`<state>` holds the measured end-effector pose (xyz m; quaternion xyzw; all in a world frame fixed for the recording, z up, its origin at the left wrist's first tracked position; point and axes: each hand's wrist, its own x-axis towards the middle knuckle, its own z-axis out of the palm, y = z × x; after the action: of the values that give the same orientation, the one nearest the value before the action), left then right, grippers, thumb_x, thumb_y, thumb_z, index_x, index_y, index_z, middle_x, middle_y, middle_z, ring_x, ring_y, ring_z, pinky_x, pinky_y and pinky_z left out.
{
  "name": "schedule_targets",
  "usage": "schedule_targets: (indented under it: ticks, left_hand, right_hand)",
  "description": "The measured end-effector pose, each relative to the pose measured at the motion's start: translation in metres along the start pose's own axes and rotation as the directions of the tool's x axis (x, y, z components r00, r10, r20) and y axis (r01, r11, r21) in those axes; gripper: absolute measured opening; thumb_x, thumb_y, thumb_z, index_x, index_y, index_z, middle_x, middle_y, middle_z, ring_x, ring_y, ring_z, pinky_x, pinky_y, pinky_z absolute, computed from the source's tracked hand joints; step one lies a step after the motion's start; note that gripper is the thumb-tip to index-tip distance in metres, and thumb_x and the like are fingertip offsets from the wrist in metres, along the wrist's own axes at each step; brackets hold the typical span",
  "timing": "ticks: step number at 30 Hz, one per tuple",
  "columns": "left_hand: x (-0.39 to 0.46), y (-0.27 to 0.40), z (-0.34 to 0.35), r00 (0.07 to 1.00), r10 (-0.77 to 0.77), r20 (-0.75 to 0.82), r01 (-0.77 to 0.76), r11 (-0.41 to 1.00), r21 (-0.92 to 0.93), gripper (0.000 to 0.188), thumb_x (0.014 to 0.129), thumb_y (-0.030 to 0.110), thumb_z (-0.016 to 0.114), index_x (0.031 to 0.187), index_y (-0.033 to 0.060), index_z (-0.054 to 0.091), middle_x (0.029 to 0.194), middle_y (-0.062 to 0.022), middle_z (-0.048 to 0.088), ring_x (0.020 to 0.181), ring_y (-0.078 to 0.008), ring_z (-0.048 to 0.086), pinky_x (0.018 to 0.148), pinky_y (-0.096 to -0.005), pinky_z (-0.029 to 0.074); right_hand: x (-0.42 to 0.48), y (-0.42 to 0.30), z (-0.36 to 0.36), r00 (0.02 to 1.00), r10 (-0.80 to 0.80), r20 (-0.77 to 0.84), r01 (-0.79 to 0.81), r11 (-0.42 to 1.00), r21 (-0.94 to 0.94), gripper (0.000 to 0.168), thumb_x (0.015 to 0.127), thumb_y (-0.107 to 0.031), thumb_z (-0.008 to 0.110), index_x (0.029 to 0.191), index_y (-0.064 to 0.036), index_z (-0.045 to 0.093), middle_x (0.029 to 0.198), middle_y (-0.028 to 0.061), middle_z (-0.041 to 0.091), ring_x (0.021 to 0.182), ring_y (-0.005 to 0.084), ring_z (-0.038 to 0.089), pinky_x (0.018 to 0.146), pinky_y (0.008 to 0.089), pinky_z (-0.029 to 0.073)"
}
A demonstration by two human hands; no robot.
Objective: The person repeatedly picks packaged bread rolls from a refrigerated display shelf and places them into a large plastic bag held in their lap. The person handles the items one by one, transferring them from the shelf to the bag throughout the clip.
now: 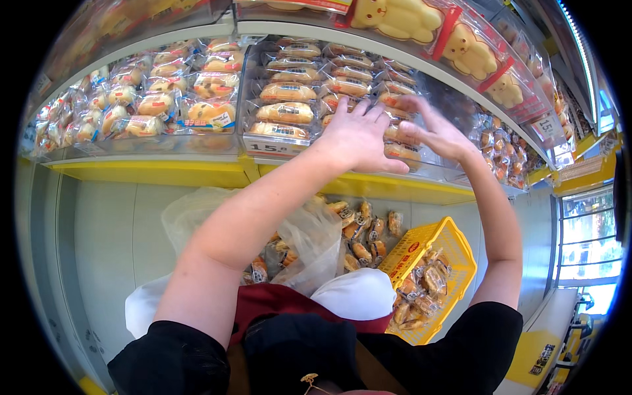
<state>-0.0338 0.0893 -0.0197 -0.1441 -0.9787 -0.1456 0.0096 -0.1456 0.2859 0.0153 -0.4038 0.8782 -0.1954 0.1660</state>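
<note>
Rows of wrapped bread rolls (285, 113) fill a shelf compartment in front of me. Over the middle row is my left hand (358, 136), palm down with its fingers spread, partly covering some wrapped rolls. Just right of it my right hand (434, 129), slightly blurred, is above the right-hand row, thumb and fingers apart. Neither hand shows a roll in its grasp; whether the fingertips touch the wrappers I cannot tell. Wrapped round cakes (212, 114) lie in the compartment to the left.
A yellow plastic basket (456, 237) holding wrapped pastries stands on the floor at right. Beside it are loose wrapped pastries (362, 252) and a translucent plastic bag (316, 242). Bear-shaped packages (469, 52) sit on the upper shelf. A yellow shelf edge (207, 173) runs below the compartments.
</note>
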Motion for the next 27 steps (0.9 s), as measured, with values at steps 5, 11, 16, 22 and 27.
schedule_targets:
  ticks: [5,11,16,22,27]
  left_hand:
    - [0.004,0.003,0.001,1.000,-0.010,-0.012,0.010,1.000,-0.007,0.107,0.077,0.080,0.050,0.144,-0.0023,0.036,0.153,-0.0170,0.034,0.144,-0.0322,0.027,0.116,-0.0545,0.017]
    - [0.003,0.004,0.002,0.964,0.068,-0.255,-0.074,0.997,-0.014,0.092,0.074,0.067,0.064,0.135,0.0008,0.045,0.144,-0.0158,0.044,0.137,-0.0327,0.035,0.112,-0.0532,0.025]
    - [-0.045,-0.014,0.026,0.533,0.464,-0.708,-0.596,0.799,0.075,0.039,0.078,0.034,0.071,0.108,0.0133,0.058,0.109,-0.0040,0.059,0.106,-0.0244,0.056,0.091,-0.0390,0.044]
    - [-0.251,-0.092,0.175,0.918,0.249,0.309,-0.091,0.890,-0.447,0.030,0.088,0.029,0.062,0.111,0.0098,0.059,0.105,-0.0103,0.062,0.099,-0.0320,0.059,0.083,-0.0422,0.048]
    - [-0.362,-0.113,0.283,0.665,0.321,0.674,-0.094,0.932,-0.351,0.039,0.089,0.036,0.056,0.113,0.0070,0.064,0.107,-0.0159,0.065,0.105,-0.0321,0.061,0.087,-0.0452,0.049]
  right_hand:
    - [0.058,0.056,-0.024,0.823,0.387,-0.416,-0.301,0.918,0.258,0.066,0.096,-0.055,0.049,0.134,-0.002,0.051,0.134,0.0210,0.055,0.123,0.0305,0.052,0.101,0.0368,0.040]
    - [0.121,0.070,-0.004,0.897,0.424,-0.124,-0.338,0.840,0.425,0.075,0.096,-0.060,0.045,0.141,0.000,0.044,0.139,0.0169,0.051,0.127,0.0227,0.047,0.102,0.0343,0.040]
    - [0.106,0.070,-0.002,0.638,0.300,-0.710,-0.394,0.919,0.034,0.098,0.082,-0.077,0.049,0.131,0.008,0.052,0.126,0.0326,0.056,0.121,0.0406,0.055,0.101,0.0389,0.042]
    - [-0.030,-0.083,0.124,0.375,-0.379,-0.846,0.472,0.863,-0.177,0.015,0.083,-0.001,0.066,0.097,-0.005,0.067,0.091,0.0114,0.068,0.082,0.0203,0.065,0.077,0.0320,0.051]
    - [-0.035,-0.123,0.314,0.893,-0.446,-0.057,0.449,0.893,0.042,0.018,0.080,-0.011,0.065,0.098,-0.009,0.068,0.091,0.0088,0.067,0.088,0.0276,0.065,0.076,0.0400,0.053]
